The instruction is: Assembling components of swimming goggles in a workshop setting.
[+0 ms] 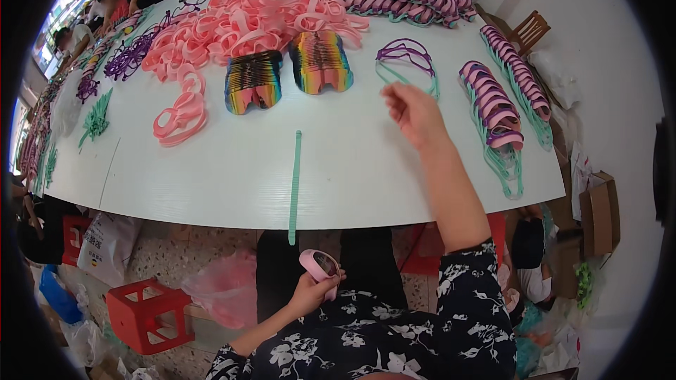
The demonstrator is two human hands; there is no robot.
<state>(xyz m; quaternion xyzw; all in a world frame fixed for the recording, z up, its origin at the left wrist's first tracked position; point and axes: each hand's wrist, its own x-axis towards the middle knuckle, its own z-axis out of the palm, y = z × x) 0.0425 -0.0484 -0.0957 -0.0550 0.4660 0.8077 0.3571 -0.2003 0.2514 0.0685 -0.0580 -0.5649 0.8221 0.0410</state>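
Low over my lap, my left hand (pixel 308 295) is closed around a pink goggle frame (pixel 310 260) with a dark shiny lens in it. My right hand (pixel 412 111) is above the right part of the table, its fingers curled in; anything inside them is hidden. Just beyond its fingertips lie purple goggle frames (pixel 405 49) with a green strap. A single green strap (pixel 296 179) lies in front of me, its end hanging over the table edge. Two stacks of shiny rainbow lenses, the left one (pixel 253 88) and the right one (pixel 322 63), stand farther back.
A big heap of pink foam frames (pixel 225 24) covers the back of the white table (pixel 225 176). Rows of assembled goggles (pixel 493 109) lie at right, more at the far back. Green straps (pixel 96 119) and purple frames (pixel 130 56) lie left. A red stool (pixel 148 317) stands below; people work far left.
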